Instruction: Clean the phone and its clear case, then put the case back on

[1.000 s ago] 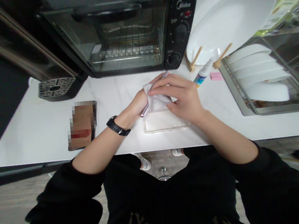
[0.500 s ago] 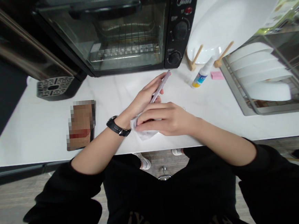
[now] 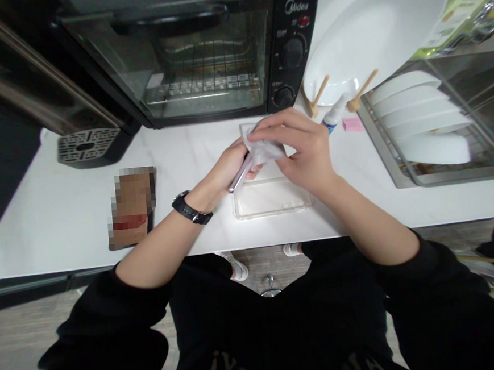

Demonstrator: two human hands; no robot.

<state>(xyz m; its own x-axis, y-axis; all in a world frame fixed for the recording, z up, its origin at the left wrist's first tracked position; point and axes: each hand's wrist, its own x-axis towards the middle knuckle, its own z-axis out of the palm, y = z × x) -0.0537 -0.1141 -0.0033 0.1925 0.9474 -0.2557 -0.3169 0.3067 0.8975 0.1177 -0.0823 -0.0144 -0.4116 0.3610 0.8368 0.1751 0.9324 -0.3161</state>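
My left hand (image 3: 232, 166), with a black watch on the wrist, is wrapped round a slim light-purple phone (image 3: 241, 174) held on edge and tilted. A white cloth or tissue (image 3: 265, 148) lies against the phone's upper part, pinched in my right hand (image 3: 303, 143). The cloth and my fingers hide much of the phone. Below them a clear phone case (image 3: 269, 199) lies flat on the white counter. Behind my right hand stands a spray bottle (image 3: 333, 116), partly covered by the fingers.
A black toaster oven (image 3: 169, 60) stands behind my hands. To the left are a drip tray (image 3: 85, 146) and a dark, pixelated flat object (image 3: 132, 208). On the right are a large white plate (image 3: 371, 27), wooden pegs, a pink block (image 3: 353, 124) and a rack of white bowls (image 3: 412, 109).
My right hand has moved up and away with the cloth, from near the left wrist to the phone's top. The phone's lower end now shows nearer me, and the clear case is uncovered.
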